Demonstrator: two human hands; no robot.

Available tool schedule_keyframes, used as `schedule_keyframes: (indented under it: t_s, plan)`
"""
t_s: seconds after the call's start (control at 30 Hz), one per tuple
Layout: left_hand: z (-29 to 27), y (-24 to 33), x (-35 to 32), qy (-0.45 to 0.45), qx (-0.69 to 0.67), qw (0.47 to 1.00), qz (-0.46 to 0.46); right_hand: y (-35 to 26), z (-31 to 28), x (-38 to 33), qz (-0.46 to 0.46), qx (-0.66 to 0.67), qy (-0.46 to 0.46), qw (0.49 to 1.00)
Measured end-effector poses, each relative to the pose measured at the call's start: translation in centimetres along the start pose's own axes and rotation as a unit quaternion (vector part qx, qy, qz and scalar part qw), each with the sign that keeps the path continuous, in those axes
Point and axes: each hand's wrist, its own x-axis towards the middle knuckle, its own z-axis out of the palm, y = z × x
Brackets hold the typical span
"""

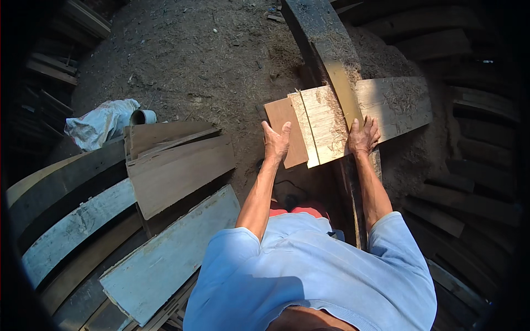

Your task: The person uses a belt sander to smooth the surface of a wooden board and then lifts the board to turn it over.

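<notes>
My left hand (275, 140) grips the near-left edge of a reddish-brown board (293, 135), its thumb on top and its fingers along the outer edge. Beside that board lies a paler wooden board (326, 124), sprinkled with shavings. A yellowish wooden strip (343, 94) crosses over the pale wood lengthwise. On the near end of this strip and the wood beside it rests my right hand (364, 135), fingers apart and slightly bent. Farther right, another wide pale board (395, 102) carries shavings. The boards lie across a long dark beam (326, 33).
At left are stacked planks, a brown panel (182, 174) and a pale bluish panel (171, 256). A white sack (102, 124) and a round container (143, 117) sit behind them. More dark planks (469, 193) line the right side. Shavings litter the dirt ground (204, 60).
</notes>
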Motion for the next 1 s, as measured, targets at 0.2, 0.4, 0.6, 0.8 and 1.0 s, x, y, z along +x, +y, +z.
schedule_keyframes:
  t_s: [0.2,0.4,0.6,0.8,1.0]
  plan:
    - [-0.1,-0.6,0.4,0.002,0.018,1.0,0.013,-0.1,-0.1,0.1,-0.002,-0.005,-0.006,1.0]
    - [-0.8,-0.7,0.8,-0.019,-0.002,1.0,0.001,-0.4,-0.2,0.1,0.002,-0.01,-0.011,1.0]
    - [-7.0,-4.4,-1.3,-0.114,0.046,0.992,0.004,-0.1,-0.7,-0.6,0.022,-0.016,-0.011,1.0]
    - [-12.2,-19.8,-9.6,-0.058,-0.105,0.991,-0.064,-0.4,-0.7,0.1,0.015,-0.003,-0.013,1.0]
    - [-13.9,-22.5,-17.3,0.018,-0.292,0.949,-0.118,-0.3,-0.9,0.4,-0.01,0.011,-0.034,0.999]
